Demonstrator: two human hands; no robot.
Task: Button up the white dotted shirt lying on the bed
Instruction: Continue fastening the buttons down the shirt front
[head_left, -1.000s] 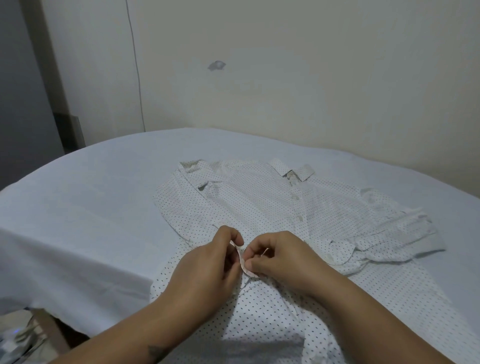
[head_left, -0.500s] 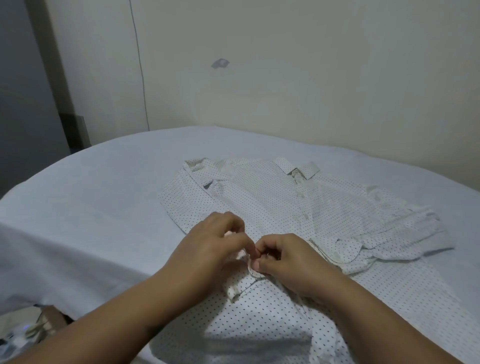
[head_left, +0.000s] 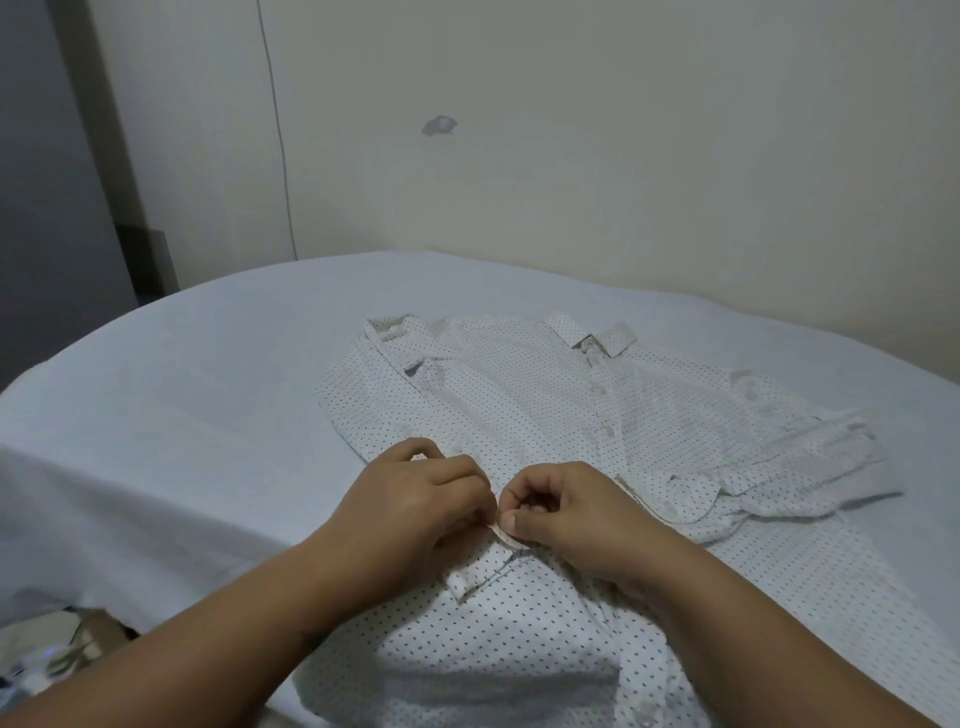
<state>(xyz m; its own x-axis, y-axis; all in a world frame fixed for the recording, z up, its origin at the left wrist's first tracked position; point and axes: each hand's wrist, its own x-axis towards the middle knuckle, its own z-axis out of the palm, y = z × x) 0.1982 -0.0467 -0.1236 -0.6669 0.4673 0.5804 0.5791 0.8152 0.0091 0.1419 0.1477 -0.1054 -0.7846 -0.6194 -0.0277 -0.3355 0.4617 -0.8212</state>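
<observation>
The white dotted shirt (head_left: 524, 400) lies front up on the bed (head_left: 197, 395), collar at the far end and hem toward me. Buttons show closed down the upper placket. My left hand (head_left: 410, 499) and my right hand (head_left: 576, 514) meet at the middle of the placket. Both pinch the shirt's front edge (head_left: 506, 538) between thumb and fingers, touching each other. The button under the fingertips is hidden. One sleeve is folded across the shirt's right side (head_left: 769, 467).
A pale blue sheet covers the bed, whose left edge drops off near my left forearm. A beige wall (head_left: 623, 156) runs behind the bed, with a thin cable hanging down it. Some clutter sits on the floor at the lower left (head_left: 47, 660).
Both hands have stayed at the same spot on the placket. My left fingers have curled down over the fabric edge and closed against my right thumb.
</observation>
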